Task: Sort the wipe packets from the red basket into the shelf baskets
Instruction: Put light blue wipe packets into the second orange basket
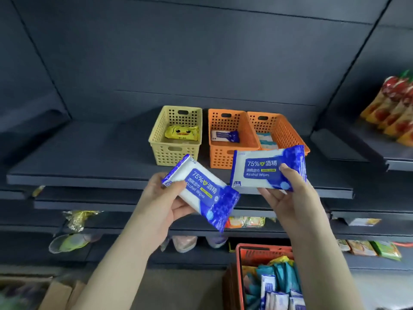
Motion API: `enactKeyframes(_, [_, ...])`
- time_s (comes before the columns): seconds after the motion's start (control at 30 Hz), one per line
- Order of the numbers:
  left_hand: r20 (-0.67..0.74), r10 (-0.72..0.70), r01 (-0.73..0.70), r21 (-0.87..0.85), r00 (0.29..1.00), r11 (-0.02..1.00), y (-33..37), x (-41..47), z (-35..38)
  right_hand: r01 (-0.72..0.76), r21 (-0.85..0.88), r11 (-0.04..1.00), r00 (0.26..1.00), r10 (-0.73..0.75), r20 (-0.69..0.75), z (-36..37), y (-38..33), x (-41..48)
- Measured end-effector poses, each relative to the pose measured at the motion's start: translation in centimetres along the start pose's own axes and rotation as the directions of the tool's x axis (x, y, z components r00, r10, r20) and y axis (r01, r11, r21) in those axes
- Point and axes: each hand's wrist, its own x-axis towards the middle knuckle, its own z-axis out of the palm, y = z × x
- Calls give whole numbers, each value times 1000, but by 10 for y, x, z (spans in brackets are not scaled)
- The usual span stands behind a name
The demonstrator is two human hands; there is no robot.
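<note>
My left hand (pixel 164 203) grips a blue-and-white alcohol wipes packet (pixel 202 189), tilted, in front of the shelf edge. My right hand (pixel 288 195) holds a second alcohol wipes packet (pixel 267 168) of the same kind, level, just before the orange baskets. On the shelf stand a yellow basket (pixel 175 151) with a yellow duck packet (pixel 181 132), a middle orange basket (pixel 223 156) with one blue-and-white packet (pixel 225 136), and a right orange basket (pixel 282 128) with teal-and-white packets. The red basket (pixel 240 265) sits low at the bottom, holding several packets.
The dark shelf (pixel 78 162) stretches left of the baskets. Snack bags (pixel 393 113) fill the shelf at the right. Lower shelves carry assorted packaged goods (pixel 368 248). Cardboard boxes (pixel 55 294) lie at the bottom left.
</note>
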Motion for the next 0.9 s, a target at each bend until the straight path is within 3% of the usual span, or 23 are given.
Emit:
enactKeyframes(0.17, [73,-3,2,2,997,1000,20,17,-25,79,-132,988,993,-89,-72,28,10,5])
enactKeyframes(0.33, [6,-37,37,-41,999,998,27,49,-35,122,-202,972,982,-148,-117,45,11,29])
enactKeyframes(0.53, [-87,-40,42,29,995,999,31,120,-34,145,-334,931,972,-197,-128,58,20,99])
enactKeyframes(0.77, [-156,-57,76,117,986,990,29,236,-9,266,-589,763,925,-374,-67,62,21,220])
enactKeyframes(0.9, [-199,-69,79,40,978,996,30,288,2,214,-813,541,948,-317,39,66,27,294])
